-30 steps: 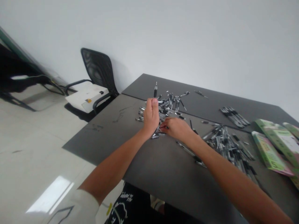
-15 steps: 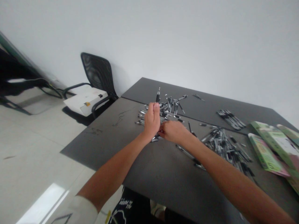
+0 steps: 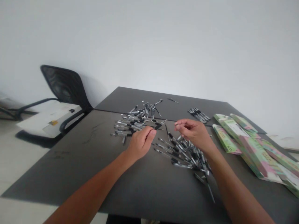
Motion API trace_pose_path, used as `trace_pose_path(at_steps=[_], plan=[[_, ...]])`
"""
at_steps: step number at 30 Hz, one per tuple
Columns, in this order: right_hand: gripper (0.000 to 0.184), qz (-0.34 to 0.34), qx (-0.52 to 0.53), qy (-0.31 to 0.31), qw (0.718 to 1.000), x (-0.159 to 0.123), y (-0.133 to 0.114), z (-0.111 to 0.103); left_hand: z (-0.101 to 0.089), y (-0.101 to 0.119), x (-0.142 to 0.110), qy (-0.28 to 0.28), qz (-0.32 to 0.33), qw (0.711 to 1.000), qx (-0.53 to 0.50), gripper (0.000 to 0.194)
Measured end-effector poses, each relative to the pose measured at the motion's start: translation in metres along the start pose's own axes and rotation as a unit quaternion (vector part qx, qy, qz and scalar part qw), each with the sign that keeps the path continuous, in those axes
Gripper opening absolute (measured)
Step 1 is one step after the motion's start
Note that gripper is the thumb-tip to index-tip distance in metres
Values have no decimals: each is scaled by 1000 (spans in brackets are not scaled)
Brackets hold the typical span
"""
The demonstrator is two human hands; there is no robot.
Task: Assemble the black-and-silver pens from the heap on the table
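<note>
My left hand (image 3: 140, 143) is closed in a pinch on a black pen (image 3: 158, 126) that points up and to the right, just above the dark grey table (image 3: 77, 161). My right hand (image 3: 193, 130) hovers a little to its right with fingers curled and thumb against fingertips; whether anything is in it I cannot make out. A loose pile of pens and pen parts (image 3: 137, 119) lies beyond my left hand. A second heap of pens (image 3: 187, 152) spreads under my right wrist.
A small neat bundle of pens (image 3: 198, 114) lies at the back right of the table. Green and pink flat boxes (image 3: 243, 140) are stacked along the right side. A black mesh chair (image 3: 63, 90) with white sheets on its seat stands left of the table.
The view swung to the right. My left hand lowered and tipped its pen from upright to slanted. My right hand lifted off the table and moved right, away from the left hand.
</note>
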State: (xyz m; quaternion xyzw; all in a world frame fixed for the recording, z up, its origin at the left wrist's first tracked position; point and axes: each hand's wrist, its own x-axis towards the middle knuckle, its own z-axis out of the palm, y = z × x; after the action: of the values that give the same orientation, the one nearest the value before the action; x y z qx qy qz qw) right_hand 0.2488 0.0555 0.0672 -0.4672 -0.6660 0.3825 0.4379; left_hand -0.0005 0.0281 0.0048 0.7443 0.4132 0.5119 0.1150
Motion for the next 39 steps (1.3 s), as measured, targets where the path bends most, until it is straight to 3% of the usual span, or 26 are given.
trace_pose_path(at_steps=[5,11,19,39], plan=[[37,26,26,-8,999,-20,5,-16,2,8,-4,-43,72,996,34,28],[27,2,36,-13,999,-29,8,-28,5,16,-8,-75,110,990,52,31],[24,-26,26,-61,997,-33,4,-24,5,21,-7,-104,100,987,67,39],[19,-26,59,-51,997,-33,10,-27,6,22,-10,-120,97,986,61,37]])
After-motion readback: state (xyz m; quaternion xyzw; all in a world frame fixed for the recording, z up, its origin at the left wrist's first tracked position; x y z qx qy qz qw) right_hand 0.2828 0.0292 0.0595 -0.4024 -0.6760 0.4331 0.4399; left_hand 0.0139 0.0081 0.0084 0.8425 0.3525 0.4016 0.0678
